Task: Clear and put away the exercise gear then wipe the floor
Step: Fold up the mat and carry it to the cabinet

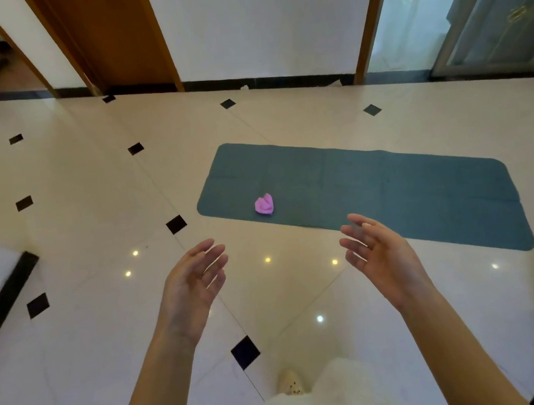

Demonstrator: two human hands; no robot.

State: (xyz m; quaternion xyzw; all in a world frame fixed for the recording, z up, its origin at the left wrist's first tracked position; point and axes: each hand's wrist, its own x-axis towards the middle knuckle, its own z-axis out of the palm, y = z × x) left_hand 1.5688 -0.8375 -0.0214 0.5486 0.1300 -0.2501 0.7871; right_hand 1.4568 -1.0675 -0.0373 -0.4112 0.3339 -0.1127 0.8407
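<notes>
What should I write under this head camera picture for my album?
Two open, empty hands, left hand and right hand, raised before a teal exercise mat with a pink cloth on it.

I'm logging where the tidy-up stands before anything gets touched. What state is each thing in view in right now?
yoga mat: unrolled, lying flat on the floor
pink cloth: crumpled, sitting on the mat near its left end
left hand: open, empty, raised above the floor
right hand: open, empty, raised above the floor
wooden door: appears to stand open
tiled floor: glossy, reflecting ceiling lights
</notes>
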